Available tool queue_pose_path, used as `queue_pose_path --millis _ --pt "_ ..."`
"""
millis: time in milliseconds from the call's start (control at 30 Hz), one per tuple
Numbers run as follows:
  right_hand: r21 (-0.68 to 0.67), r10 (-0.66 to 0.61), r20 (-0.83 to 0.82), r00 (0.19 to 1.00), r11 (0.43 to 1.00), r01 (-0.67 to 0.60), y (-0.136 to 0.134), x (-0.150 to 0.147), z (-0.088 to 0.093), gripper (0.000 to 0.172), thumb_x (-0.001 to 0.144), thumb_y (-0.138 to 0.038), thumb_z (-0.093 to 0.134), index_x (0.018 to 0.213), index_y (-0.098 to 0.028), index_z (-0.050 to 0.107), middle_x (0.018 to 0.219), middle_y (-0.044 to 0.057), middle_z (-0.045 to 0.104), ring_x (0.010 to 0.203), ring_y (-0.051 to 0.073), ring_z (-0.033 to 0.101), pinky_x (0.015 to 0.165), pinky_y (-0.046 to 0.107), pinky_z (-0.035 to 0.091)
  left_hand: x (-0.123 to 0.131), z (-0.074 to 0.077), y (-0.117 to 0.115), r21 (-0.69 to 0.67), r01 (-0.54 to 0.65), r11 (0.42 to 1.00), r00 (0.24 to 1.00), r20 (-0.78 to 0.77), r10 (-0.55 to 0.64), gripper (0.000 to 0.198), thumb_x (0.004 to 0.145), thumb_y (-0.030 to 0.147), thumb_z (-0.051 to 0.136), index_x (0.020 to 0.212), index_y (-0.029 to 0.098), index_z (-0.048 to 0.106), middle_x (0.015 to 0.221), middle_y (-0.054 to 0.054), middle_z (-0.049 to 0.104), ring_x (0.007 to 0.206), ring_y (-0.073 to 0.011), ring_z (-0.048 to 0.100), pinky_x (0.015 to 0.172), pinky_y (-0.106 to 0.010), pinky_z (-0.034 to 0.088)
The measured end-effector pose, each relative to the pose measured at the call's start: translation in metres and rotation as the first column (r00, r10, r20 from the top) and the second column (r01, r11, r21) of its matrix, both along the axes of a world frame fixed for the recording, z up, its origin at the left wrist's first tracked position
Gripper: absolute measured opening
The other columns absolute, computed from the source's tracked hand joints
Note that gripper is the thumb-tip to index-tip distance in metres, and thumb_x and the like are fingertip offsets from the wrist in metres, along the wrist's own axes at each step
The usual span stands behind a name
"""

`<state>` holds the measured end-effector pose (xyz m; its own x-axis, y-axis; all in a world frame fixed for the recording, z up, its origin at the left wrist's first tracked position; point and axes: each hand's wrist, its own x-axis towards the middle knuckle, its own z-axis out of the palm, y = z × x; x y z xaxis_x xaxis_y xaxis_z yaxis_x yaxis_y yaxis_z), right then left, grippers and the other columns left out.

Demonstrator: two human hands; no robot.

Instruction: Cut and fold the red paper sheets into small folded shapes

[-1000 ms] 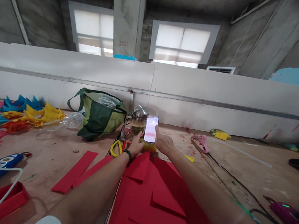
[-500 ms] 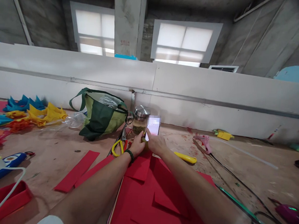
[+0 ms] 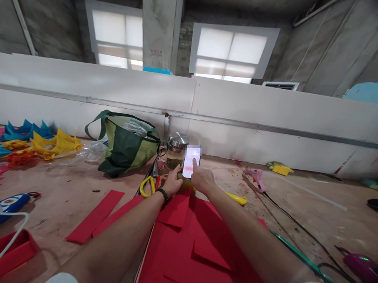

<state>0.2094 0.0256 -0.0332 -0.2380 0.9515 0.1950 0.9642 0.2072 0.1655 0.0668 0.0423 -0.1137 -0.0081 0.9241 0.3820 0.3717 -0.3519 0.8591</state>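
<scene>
A phone (image 3: 188,168) with a lit screen, its top part blurred out, stands tilted up in front of a glass jar (image 3: 174,159) with a metal lid. My left hand (image 3: 172,183) is closed at the phone's lower left edge; its far fingers are partly hidden. Over the screen, my right hand (image 3: 202,179) has its index finger stretched out onto the glass and the other fingers curled, holding nothing. An olive-coloured rounded thing (image 3: 186,184) shows below the phone, its kind unclear. Scissors (image 3: 147,186) with yellow and red handles lie left of my left hand.
Red sheets (image 3: 171,257) and strips (image 3: 96,216) cover the near table. A green bag (image 3: 126,147) stands left of the jar. To the right lie a yellow cutter (image 3: 237,198), a pink glue gun (image 3: 256,179) with its cord, and a green strip (image 3: 297,250).
My right index finger has moved from the phone's left edge rightward and up onto the screen. The screen shows a different picture. My left hand stays by the phone; the view has shifted slightly.
</scene>
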Motion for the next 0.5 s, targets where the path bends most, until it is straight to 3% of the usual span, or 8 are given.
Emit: queue_pose_path --millis 100,300,400,500 --pt "0.024 -0.033 -0.018 0.999 0.999 0.034 0.0015 -0.0006 -0.0002 0.048 0.098 -0.038 0.046 0.139 -0.014 0.041 0.102 0.009 0.068 0.086 0.021 0.068 0.077 0.039 0.054 -0.0002 0.0002 0.0 0.0 0.0 1.0 1.0 0.002 0.0 0.035 0.092 0.033 0.058 0.123 0.017 0.055 0.128 -0.01 0.054 0.113 -0.0258 0.056 0.094 -0.049 0.047" --pt "0.06 -0.021 -0.054 0.998 0.998 0.025 0.0008 -0.0063 0.0013 0.079 0.088 -0.016 0.046 0.151 -0.005 0.0 0.093 0.016 0.072 0.089 0.027 0.07 0.073 0.034 0.051 -0.0003 0.0003 0.0002 0.001 -0.003 1.0 1.0 -0.012 0.003 0.035 0.092 0.033 0.058 0.123 0.017 0.055 0.126 -0.01 0.055 0.111 -0.0253 0.057 0.093 -0.048 0.048" --pt "0.064 -0.039 -0.062 0.997 0.997 0.043 0.0023 -0.0069 0.001 0.081 0.087 -0.014 0.046 0.151 -0.004 -0.002 0.092 0.017 0.073 0.088 0.027 0.07 0.072 0.034 0.051 -0.0005 -0.0004 0.0003 -0.001 -0.005 1.0 1.0 -0.008 0.005 0.035 0.092 0.033 0.058 0.123 0.017 0.055 0.127 -0.01 0.055 0.111 -0.0253 0.057 0.093 -0.048 0.048" --pt "0.065 -0.073 -0.059 0.996 0.995 0.077 0.0058 -0.0041 0.0004 0.069 0.093 -0.021 0.044 0.151 -0.008 0.009 0.096 0.014 0.072 0.088 0.026 0.07 0.074 0.037 0.053 -0.0004 -0.0019 0.001 -0.002 -0.007 1.0 1.0 0.002 0.007 0.036 0.092 0.033 0.058 0.123 0.017 0.054 0.127 -0.01 0.055 0.112 -0.0255 0.056 0.093 -0.049 0.048"
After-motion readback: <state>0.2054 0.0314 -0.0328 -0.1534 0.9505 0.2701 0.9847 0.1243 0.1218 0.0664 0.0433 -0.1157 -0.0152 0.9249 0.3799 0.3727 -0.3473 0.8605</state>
